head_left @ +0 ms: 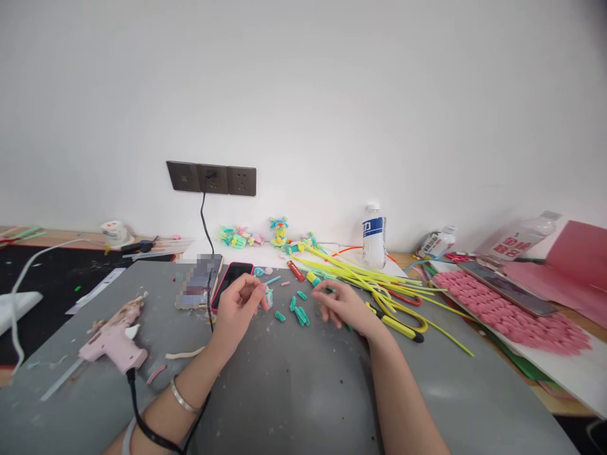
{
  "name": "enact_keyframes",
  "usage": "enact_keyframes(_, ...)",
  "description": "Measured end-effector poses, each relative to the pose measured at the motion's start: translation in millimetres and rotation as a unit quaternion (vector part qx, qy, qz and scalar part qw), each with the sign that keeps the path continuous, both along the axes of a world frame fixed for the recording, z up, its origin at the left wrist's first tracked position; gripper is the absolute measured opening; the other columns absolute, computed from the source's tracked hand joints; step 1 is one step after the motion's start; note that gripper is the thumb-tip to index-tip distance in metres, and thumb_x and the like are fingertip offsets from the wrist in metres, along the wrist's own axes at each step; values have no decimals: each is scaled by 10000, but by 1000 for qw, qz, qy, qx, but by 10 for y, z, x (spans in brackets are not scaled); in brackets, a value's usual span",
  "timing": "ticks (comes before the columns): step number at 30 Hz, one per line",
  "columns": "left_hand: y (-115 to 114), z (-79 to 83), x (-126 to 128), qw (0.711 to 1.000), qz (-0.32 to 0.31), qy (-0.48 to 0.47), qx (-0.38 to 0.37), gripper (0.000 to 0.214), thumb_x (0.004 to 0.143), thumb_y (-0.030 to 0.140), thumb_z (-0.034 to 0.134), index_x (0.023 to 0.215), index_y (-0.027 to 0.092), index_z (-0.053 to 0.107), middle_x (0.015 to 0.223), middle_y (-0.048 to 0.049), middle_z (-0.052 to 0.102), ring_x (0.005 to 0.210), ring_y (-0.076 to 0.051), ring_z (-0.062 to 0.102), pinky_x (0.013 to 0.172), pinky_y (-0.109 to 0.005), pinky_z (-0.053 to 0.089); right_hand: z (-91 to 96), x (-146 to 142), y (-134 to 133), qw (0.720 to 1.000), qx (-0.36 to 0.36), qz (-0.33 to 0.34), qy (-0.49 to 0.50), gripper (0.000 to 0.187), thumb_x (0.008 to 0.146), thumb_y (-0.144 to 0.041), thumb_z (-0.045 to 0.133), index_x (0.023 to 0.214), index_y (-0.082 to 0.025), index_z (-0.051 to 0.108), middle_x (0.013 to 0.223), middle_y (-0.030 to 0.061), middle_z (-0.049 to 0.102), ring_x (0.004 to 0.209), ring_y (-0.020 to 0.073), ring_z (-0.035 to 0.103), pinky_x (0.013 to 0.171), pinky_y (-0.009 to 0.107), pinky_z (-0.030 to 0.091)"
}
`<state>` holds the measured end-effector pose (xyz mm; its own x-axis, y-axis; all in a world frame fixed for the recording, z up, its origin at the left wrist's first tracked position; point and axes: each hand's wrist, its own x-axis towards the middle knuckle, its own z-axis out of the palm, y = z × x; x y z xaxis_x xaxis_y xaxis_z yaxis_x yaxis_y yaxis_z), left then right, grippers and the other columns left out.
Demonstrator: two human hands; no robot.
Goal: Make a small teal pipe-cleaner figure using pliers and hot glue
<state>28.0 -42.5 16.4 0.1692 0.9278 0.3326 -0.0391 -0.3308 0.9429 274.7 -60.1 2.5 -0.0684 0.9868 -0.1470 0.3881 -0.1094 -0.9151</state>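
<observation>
Nearest: glue gun [114,349] on tabletop [303,392], left side, black cord [134,398] across left forearm [208,361]; could get dragged if snagged by that arm. Pinching small pale piece [269,297] in left grip [241,306], thumb and finger closed on it; could slip or crush if squeezed unevenly. Next, right grip [344,308] half curled, can't tell if holding anything. Loose green pieces [301,316] between both grips; could scatter if brushed by knuckles. Beyond, yellow stems [360,272] just in front of bottle [374,243]; could topple it if tugged sideways.
</observation>
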Motion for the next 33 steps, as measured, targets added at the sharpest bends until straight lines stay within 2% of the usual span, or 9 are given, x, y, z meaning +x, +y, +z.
enact_keyframes(4,-11,3,-14,999,35,-17,16,288,897,424,614,749,181,572,535,21,606,435,-80,428,430,-183,337,-37,126,51,955,125,-206,-171,291,805,-487,617,750,-216,527,532,-22,593,493,167,546,503,260,360)
enact_keyframes(8,-18,13,-15,998,42,-20,29,315,901,459,607,754,182,578,533,18,600,433,-84,424,427,-192,337,-89,109,59,917,40,-225,-327,198,759,-381,707,785,-217,601,751,44,689,720,238,647,543,277,349)
enact_keyframes(10,-17,12,-15,998,44,-15,30,321,898,471,609,756,185,579,535,18,596,441,-91,441,429,-199,343,-99,65,54,904,11,-229,-360,150,756,-314,714,813,-217,614,819,68,705,780,261,658,544,281,326)
enact_keyframes(13,-12,4,-19,999,41,-6,23,322,900,480,606,760,191,580,544,17,595,463,-104,476,443,-208,360,-109,31,54,902,28,-239,-359,59,770,-200,663,805,-210,617,832,93,700,806,276,659,549,288,306)
enact_keyframes(19,13,-6,-17,1000,25,-11,13,337,901,503,595,779,189,580,536,22,592,433,-93,426,437,-213,336,-156,130,86,932,87,-253,-245,133,738,-225,648,662,-223,540,619,12,596,616,196,578,520,269,317)
enact_keyframes(23,23,-41,-12,999,-17,-33,3,312,932,500,540,956,189,560,594,25,620,440,-88,430,445,-203,351,-114,121,101,942,157,-272,-116,262,885,-462,477,741,-256,402,521,-53,413,484,161,443,478,273,334)
enact_keyframes(25,19,-66,-10,998,-55,-26,0,300,933,480,543,1012,191,551,659,17,634,452,-83,452,447,-198,374,-65,40,93,940,197,-278,2,317,934,-541,372,779,-267,334,503,-81,336,437,145,371,447,264,315)
enact_keyframes(29,-7,-74,5,996,-88,25,3,279,839,392,683,1017,197,594,758,6,634,491,-84,506,435,-190,421,12,-223,54,918,221,-180,276,428,853,-592,589,785,-267,320,496,-99,391,403,107,351,416,234,300)
enact_keyframes(33,-15,-47,25,993,-99,65,1,298,772,331,744,1025,206,647,764,-5,663,522,-114,564,432,-204,472,30,-448,8,933,187,-69,300,438,816,-568,667,822,-268,348,530,-93,499,430,118,466,432,230,382)
